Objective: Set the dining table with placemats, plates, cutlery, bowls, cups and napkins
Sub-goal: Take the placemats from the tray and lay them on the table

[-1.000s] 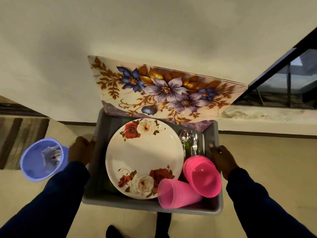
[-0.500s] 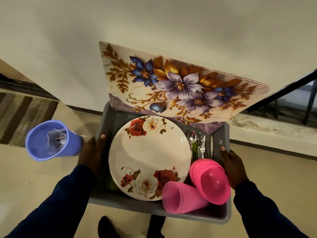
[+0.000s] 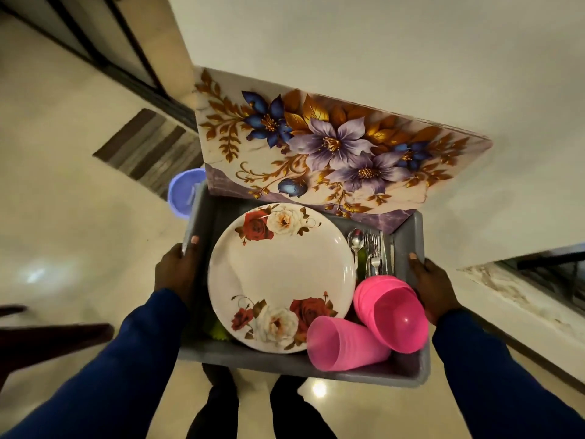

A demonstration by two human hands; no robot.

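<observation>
I carry a grey tub [image 3: 285, 362] in front of me. My left hand [image 3: 177, 270] grips its left rim and my right hand [image 3: 432, 286] grips its right rim. Inside lies a white plate with red and white roses [image 3: 281, 277]. Stacked pink cups [image 3: 342, 343] lie on their side at the front, next to stacked pink bowls [image 3: 392, 315]. Metal cutlery [image 3: 370, 248] lies along the right side. Floral placemats [image 3: 332, 153] lean out over the tub's far end. A blue cup [image 3: 182, 194] pokes out beyond the tub's far left corner.
A cream wall [image 3: 380, 58] stands close ahead. A striped mat [image 3: 148, 150] lies on the pale tiled floor at left, near a dark door frame [image 3: 95, 49]. A ledge with a dark railing [image 3: 538, 274] runs at right. Dark wooden furniture [image 3: 47, 340] shows at lower left.
The view has swung left, so the wall corner, door frame and mat came into sight. The blue cup has shifted from the far left to behind the tub's corner. Both hands keep their grip.
</observation>
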